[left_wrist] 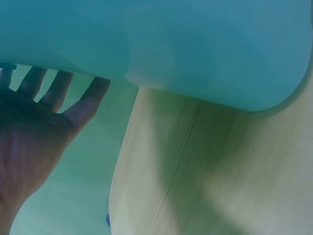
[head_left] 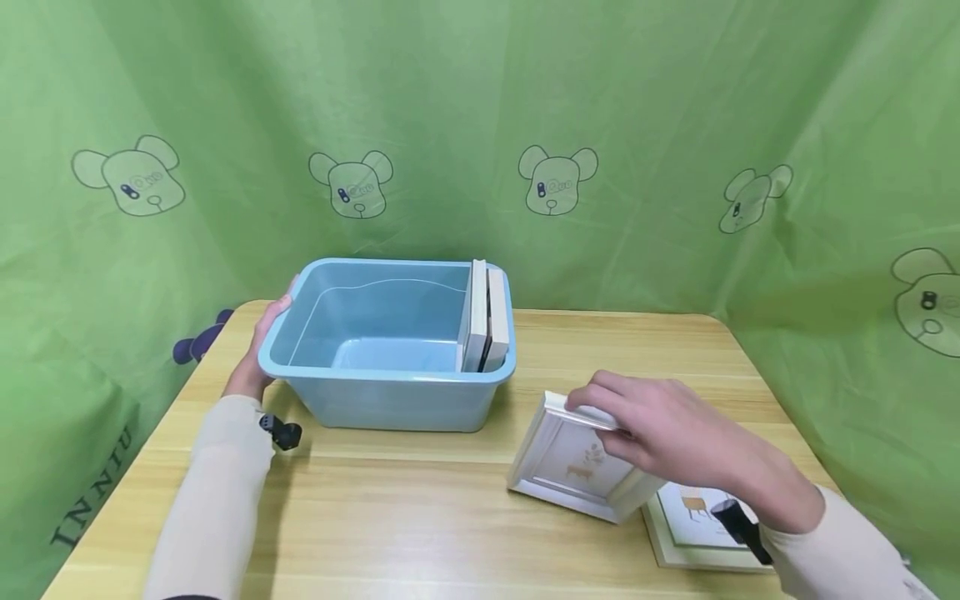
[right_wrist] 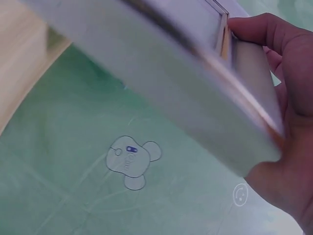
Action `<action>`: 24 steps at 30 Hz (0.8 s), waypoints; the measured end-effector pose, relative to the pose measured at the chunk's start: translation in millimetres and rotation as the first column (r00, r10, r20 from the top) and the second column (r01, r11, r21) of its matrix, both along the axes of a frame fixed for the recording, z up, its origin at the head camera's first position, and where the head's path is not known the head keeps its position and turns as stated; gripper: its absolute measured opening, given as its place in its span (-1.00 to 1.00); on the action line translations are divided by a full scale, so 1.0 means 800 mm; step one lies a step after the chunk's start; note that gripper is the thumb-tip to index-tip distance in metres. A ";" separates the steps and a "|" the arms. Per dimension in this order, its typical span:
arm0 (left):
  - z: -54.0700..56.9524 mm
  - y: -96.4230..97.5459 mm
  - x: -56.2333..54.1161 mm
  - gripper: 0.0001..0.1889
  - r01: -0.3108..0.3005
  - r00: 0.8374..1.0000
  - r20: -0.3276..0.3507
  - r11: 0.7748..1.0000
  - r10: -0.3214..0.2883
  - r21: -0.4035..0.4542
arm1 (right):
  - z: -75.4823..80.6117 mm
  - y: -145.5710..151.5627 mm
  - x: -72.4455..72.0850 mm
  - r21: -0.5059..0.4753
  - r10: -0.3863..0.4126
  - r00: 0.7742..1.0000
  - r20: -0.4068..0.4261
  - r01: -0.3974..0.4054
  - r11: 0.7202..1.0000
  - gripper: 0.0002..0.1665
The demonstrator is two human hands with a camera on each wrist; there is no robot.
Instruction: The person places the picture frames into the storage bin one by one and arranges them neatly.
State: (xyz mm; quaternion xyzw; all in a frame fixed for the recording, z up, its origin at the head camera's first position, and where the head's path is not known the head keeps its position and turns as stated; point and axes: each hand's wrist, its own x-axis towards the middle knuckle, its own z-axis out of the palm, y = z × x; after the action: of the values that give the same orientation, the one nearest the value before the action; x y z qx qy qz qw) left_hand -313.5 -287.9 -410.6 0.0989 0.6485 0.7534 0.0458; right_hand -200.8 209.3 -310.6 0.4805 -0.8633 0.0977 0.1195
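Note:
A light-blue plastic basin [head_left: 397, 400] stands on the table, with white frame-like pieces [head_left: 480, 321] upright at its right end. My left hand [head_left: 262, 337] rests along the basin's left side. In the left wrist view the fingers [left_wrist: 58, 90] look fairly straight and spread, their tips hidden by the basin. My right hand [head_left: 660, 425] grips the top edge of a white picture frame [head_left: 540, 450], thumb on one face and fingers over the other. The frame is tilted, right of the basin, showing a plant-like print. Up close, the frame's thick edge [right_wrist: 161, 93] crosses the right wrist view.
Under my right forearm lies another pale frame [head_left: 675, 554] with an animal picture, flat on the wooden table [head_left: 390, 517]. A green curtain [head_left: 450, 100] with bear-head prints hangs behind and around the table. Small black cameras sit on both wrists.

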 end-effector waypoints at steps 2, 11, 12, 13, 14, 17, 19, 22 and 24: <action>0.000 0.000 0.000 -0.42 0.002 1.000 -0.001 1.000 -0.002 0.001 | 0.009 -0.002 -0.002 0.000 -0.010 1.000 0.000 0.010 1.000 -0.47; -0.001 0.000 0.001 -0.42 -0.002 1.000 0.003 1.000 0.002 -0.006 | 0.051 -0.011 -0.014 -0.022 0.008 0.999 0.032 -0.008 1.000 -0.47; -0.002 0.000 0.000 -0.42 -0.003 1.000 0.004 1.000 0.003 -0.010 | 0.055 -0.012 -0.015 -0.032 0.017 0.999 0.038 -0.016 0.999 -0.47; -0.002 0.000 0.000 -0.42 -0.004 1.000 0.003 1.000 0.004 -0.013 | 0.060 -0.013 -0.017 -0.041 0.024 0.999 0.042 -0.022 0.999 -0.46; -0.002 0.000 0.000 -0.42 -0.004 1.000 0.001 1.000 0.004 -0.016 | 0.064 -0.014 -0.018 -0.055 0.036 0.998 0.049 -0.033 0.998 -0.45; -0.003 -0.001 -0.001 -0.42 -0.011 1.000 0.007 1.000 0.011 -0.021 | 0.078 -0.017 -0.021 -0.099 0.061 0.996 0.071 -0.054 0.994 -0.41; -0.003 -0.001 -0.001 -0.42 -0.013 1.000 0.008 1.000 0.013 -0.014 | 0.087 -0.018 -0.022 -0.126 0.060 0.994 0.095 -0.048 0.991 -0.39; -0.003 -0.001 -0.001 -0.42 -0.016 1.000 0.010 1.000 0.017 -0.018 | 0.099 -0.019 -0.021 -0.159 0.037 0.991 0.131 -0.016 0.987 -0.37; -0.002 -0.002 0.000 -0.41 -0.016 1.000 0.004 0.999 0.017 -0.029 | 0.107 -0.019 -0.021 -0.182 0.025 0.989 0.147 0.002 0.983 -0.37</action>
State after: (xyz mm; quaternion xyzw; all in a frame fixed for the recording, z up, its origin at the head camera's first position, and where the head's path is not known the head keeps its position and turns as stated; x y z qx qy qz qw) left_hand -313.3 -289.3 -411.9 0.0911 0.6600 0.7445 0.0425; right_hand -217.9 193.9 -225.0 0.4638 -0.8545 0.2124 0.0977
